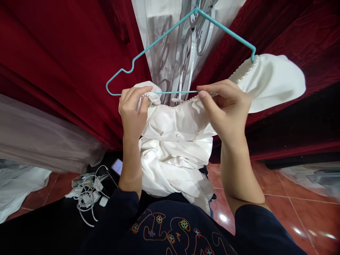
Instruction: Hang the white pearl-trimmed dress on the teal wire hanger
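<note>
A white satin dress [180, 152] with a pearl-trimmed neckline hangs down in front of me, its skirt bunched toward my lap. Above it is a light blue hanger [164, 35]; the right puff sleeve [278, 79] is looped over the hanger's right end, while the left end pokes out bare. My left hand [134, 109] is closed on the left sleeve's pearl edge, close to the hanger's lower bar. With thumb and forefinger, my right hand [225, 106] pinches the lower bar near the neckline. Its other fingers are curled, and what lies behind them is hidden.
Dark red curtains [71, 63] flank a white rack [190, 60] behind the hanger. At lower left, coiled white cables [86, 198] and a lit phone [117, 166] lie on a black surface [53, 226]. Reddish tiles [300, 212] cover the floor. White fabric [23, 184] hangs at far left.
</note>
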Tool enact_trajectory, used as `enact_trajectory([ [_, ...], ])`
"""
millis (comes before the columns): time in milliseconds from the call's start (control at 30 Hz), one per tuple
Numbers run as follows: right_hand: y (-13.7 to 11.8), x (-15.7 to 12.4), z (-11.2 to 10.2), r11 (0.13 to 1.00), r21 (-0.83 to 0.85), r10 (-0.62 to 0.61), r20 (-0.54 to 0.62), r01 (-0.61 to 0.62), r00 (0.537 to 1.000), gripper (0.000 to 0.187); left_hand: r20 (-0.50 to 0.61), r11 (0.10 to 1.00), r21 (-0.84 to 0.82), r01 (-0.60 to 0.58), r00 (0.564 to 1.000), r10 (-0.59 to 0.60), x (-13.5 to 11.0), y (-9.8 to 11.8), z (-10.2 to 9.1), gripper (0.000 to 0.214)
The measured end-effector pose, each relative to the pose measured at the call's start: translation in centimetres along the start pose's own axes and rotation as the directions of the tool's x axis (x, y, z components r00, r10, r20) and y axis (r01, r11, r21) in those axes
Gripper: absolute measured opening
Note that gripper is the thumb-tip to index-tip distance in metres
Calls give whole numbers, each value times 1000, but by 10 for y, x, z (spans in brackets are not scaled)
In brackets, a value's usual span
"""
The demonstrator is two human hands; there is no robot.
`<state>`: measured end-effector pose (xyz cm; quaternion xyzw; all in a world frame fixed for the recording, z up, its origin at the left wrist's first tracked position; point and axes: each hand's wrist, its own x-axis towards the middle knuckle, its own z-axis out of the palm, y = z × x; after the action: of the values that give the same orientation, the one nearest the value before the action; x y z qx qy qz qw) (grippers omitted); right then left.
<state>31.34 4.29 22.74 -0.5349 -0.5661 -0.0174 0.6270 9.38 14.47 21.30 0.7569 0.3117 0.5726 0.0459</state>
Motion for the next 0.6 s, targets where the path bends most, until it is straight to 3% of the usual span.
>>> enact_trajectory([
  [67,2,9,-10,999,3,-53,-167,54,985,18,-7,998,-40,-47,999,47,0,1,-1,22],
  [133,11,24,-23,984,-128,-159,-284,127,945,26,-34,994,-59,-94,995,93,-1,3,-3,22],
  [200,23,40,-36,939,-324,-198,-239,114,951,39,-51,991,-62,-118,992,115,-1,4,-4,24],
  [300,31,57,-50,887,-462,-69,-149,-8,986,40,-61,991,-67,-116,992,112,-1,5,-6,27],
  [533,4,62,-61,980,-151,103,-155,-127,982,30,12,990,-96,-106,994,107,3,9,-17,24],
  [600,8,64,-58,983,-153,67,-203,-100,977,27,32,992,-84,-97,994,100,4,10,-20,22],
])
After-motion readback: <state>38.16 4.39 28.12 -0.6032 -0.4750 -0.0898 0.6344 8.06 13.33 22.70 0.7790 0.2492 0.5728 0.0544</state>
